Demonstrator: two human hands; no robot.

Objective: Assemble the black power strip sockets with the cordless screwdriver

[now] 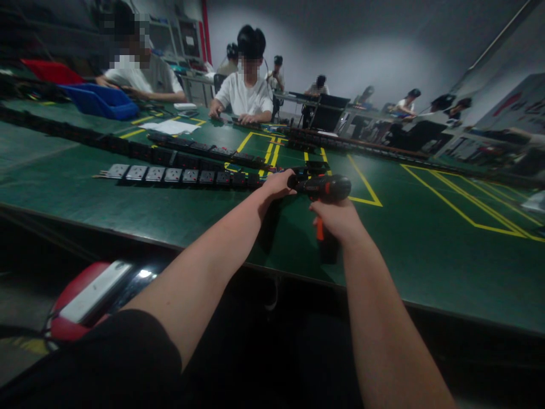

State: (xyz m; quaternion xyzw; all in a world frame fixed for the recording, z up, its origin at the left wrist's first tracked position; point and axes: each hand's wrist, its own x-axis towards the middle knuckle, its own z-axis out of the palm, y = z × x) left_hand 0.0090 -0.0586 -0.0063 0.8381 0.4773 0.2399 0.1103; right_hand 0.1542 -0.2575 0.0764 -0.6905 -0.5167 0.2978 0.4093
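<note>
My right hand is wrapped around the grip of a black and orange cordless drill. The drill lies level above the green table, its nose pointing left at my left hand. That hand is closed over the right end of a power socket strip, a long row with grey faces at left and darker ones near my fingers. Its fingertips are partly hidden, close to the drill's nose. Behind it, another dark strip runs toward the same spot.
Long dark strips cross the green table, which bears yellow tape lines. A blue bin, a red bin and white paper lie at the far left. Across the table sits a person; several others work beyond. A red stool stands below the front edge.
</note>
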